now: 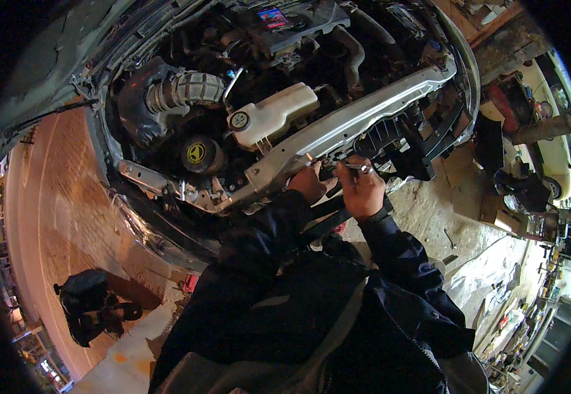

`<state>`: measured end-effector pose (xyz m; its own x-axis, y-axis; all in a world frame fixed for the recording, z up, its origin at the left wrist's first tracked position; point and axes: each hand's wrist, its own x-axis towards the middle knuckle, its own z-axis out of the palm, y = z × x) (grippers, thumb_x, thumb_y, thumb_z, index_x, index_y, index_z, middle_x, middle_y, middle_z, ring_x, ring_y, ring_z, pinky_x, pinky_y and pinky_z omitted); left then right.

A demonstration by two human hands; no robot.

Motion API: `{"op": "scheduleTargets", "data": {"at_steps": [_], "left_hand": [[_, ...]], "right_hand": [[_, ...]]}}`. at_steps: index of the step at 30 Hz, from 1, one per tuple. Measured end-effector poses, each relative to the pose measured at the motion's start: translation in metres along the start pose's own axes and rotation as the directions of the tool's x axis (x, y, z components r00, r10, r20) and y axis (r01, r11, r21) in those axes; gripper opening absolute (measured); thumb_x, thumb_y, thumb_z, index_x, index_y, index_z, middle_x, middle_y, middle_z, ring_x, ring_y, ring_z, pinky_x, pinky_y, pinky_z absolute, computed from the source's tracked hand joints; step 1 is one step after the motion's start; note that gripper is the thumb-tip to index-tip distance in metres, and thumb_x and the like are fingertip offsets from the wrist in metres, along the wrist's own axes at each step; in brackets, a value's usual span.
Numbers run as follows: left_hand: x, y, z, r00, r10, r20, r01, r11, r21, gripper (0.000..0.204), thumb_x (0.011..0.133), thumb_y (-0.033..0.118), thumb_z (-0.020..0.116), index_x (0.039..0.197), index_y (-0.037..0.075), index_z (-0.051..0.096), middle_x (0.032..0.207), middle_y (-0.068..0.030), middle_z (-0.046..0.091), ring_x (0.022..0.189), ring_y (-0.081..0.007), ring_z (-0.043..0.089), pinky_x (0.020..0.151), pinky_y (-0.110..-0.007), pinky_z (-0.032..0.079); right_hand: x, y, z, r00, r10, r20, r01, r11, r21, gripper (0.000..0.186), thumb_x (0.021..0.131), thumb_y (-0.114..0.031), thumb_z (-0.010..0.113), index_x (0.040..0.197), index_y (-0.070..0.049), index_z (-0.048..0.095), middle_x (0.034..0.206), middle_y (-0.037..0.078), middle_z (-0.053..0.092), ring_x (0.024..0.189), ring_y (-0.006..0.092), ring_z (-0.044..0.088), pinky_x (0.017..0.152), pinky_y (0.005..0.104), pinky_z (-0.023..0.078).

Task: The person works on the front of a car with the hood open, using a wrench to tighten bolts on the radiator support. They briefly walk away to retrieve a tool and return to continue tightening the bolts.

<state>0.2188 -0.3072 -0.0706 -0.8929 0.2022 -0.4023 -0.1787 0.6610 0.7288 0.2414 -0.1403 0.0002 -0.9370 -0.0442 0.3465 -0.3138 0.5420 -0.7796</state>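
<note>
The right hand has its fingers curled around a small shiny metal piece by the near edge of a silver crossbar; the left hand, beside it, bends its fingers, their grip too dark to tell. Beyond sits a white reservoir.

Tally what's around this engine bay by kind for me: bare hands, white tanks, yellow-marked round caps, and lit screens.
Bare hands: 2, the left hand and the right hand
White tank: 1
Yellow-marked round cap: 1
Lit screen: 1
Total: 5
</note>
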Motion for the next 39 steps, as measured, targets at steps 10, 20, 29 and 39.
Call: {"op": "scheduleTargets", "data": {"at_steps": [10,20,29,39], "left_hand": [[0.004,-0.007,0.002,1.000,0.023,0.007,-0.023,0.999,-0.036,0.077,0.091,0.048,0.075,0.144,-0.004,0.054,0.135,-0.0315,0.066,0.128,-0.0423,0.064,0.108,-0.047,0.050],[-0.003,0.004,-0.003,0.992,0.113,-0.060,-0.119,0.986,-0.116,0.072,0.090,0.046,0.077,0.138,-0.005,0.058,0.129,-0.0293,0.069,0.121,-0.0420,0.068,0.104,-0.046,0.053],[-0.001,0.001,-0.003,1.000,0.003,0.018,-0.002,0.999,-0.040,0.077,0.093,0.049,0.074,0.142,-0.006,0.055,0.128,-0.0319,0.069,0.118,-0.0429,0.070,0.102,-0.048,0.054],[0.003,-0.008,0.004,1.000,0.019,-0.002,-0.019,1.000,-0.019,0.075,0.092,0.048,0.074,0.146,0.000,0.054,0.132,-0.0313,0.067,0.124,-0.0435,0.067,0.105,-0.048,0.053]], "right_hand": [[0.009,-0.006,0.006,0.994,0.104,0.037,-0.110,0.969,0.222,0.018,0.103,-0.016,0.071,0.109,0.000,0.065,0.093,0.010,0.076,0.079,0.0220,0.078,0.070,0.0358,0.062],[0.034,0.018,-0.017,0.808,0.555,0.201,-0.528,0.527,0.666,0.025,0.105,-0.023,0.070,0.106,0.000,0.059,0.093,0.012,0.070,0.085,0.0269,0.077,0.079,0.0410,0.067],[0.005,-0.004,-0.007,1.000,-0.009,0.011,0.009,1.000,-0.011,0.013,0.100,-0.011,0.074,0.109,-0.003,0.067,0.091,0.011,0.077,0.080,0.0197,0.079,0.067,0.0320,0.059],[0.007,-0.005,0.005,0.994,0.109,0.002,-0.109,0.988,0.105,0.023,0.100,-0.019,0.076,0.107,0.001,0.066,0.086,0.013,0.077,0.076,0.0221,0.078,0.066,0.0319,0.060]]}}
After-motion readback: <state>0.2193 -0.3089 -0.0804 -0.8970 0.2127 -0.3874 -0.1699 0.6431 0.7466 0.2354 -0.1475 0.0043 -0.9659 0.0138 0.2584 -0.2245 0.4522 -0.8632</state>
